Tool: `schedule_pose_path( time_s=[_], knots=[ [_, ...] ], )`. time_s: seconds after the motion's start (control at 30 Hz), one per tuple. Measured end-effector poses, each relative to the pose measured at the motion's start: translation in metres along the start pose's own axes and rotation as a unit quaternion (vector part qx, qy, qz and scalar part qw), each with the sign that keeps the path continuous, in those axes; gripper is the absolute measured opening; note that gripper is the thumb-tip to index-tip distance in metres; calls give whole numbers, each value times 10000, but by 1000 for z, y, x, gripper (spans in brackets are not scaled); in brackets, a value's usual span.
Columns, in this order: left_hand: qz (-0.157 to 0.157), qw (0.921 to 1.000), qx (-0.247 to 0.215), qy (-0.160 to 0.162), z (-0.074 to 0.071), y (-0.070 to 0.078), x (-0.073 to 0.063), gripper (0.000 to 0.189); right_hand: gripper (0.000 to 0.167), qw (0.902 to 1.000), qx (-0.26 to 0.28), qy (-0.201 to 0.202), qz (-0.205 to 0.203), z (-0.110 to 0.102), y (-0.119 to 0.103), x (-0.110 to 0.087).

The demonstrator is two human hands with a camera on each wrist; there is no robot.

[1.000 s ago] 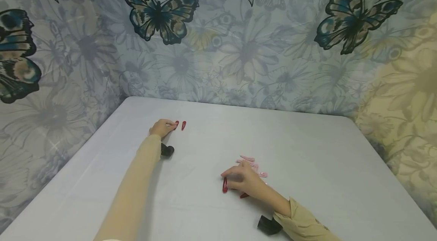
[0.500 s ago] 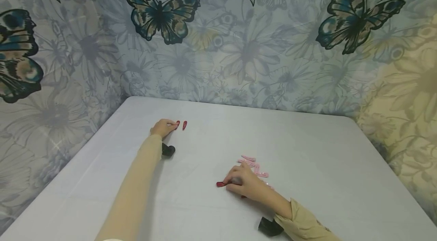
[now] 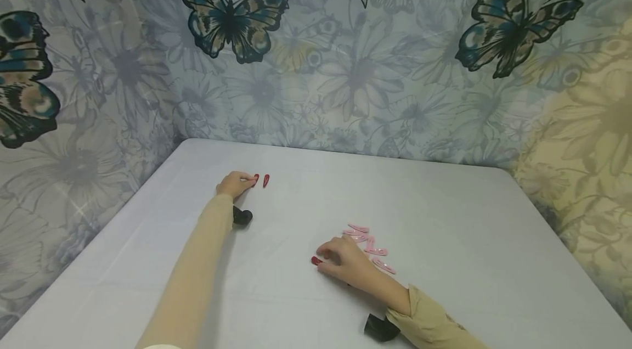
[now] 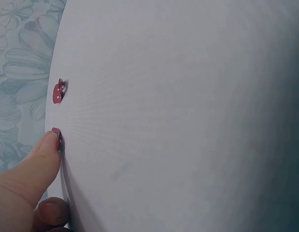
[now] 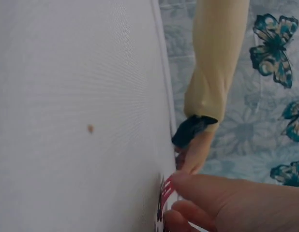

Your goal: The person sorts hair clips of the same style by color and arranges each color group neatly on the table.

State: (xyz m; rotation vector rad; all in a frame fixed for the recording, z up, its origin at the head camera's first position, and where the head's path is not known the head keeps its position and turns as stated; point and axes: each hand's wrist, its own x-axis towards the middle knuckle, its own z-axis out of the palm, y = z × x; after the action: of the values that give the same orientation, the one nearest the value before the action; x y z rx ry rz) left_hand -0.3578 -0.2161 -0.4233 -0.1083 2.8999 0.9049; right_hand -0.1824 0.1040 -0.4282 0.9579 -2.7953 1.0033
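Observation:
At the back left of the table (image 3: 286,217), my left hand (image 3: 233,184) has its fingertips on a red snap hair clip (image 3: 256,179), pinching it close to the tabletop. The left wrist view shows the thumb (image 4: 36,169) covering part of that clip. Just right of it lies a second red hair clip (image 3: 266,180), standing apart. Near the middle, my right hand (image 3: 348,264) pinches another red hair clip (image 3: 316,260) by thumb and finger, its head poking out leftward. Several pink hair clips (image 3: 377,252) lie loosely grouped behind and beside the right hand, partly hidden by it.
Black wrist devices (image 3: 382,328) are strapped at both sleeves. A butterfly-patterned wall covering (image 3: 355,80) rises behind the table's far edge and along its left side. A small brown spot (image 5: 90,128) shows on the tabletop in the right wrist view.
My right hand has turned the red hair clip from pointing toward me to pointing left, and shifted slightly left, uncovering more pink clips. The left hand stays in place.

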Motion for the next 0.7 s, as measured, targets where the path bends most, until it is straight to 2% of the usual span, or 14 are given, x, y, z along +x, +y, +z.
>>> schedule_pose_path(
  time_s=[0.27,0.43,0.7],
  knots=[
    [8,10000,-57,18,0,0,-1,35,14,9983,179,-359,418,3,-8,7],
    [58,9999,-55,71,0,0,-1,35,7,9991,255,-132,322,0,-7,8],
    [71,10000,-11,44,0,-1,-1,35,15,9915,1192,85,521,-8,-3,11]
  ],
)
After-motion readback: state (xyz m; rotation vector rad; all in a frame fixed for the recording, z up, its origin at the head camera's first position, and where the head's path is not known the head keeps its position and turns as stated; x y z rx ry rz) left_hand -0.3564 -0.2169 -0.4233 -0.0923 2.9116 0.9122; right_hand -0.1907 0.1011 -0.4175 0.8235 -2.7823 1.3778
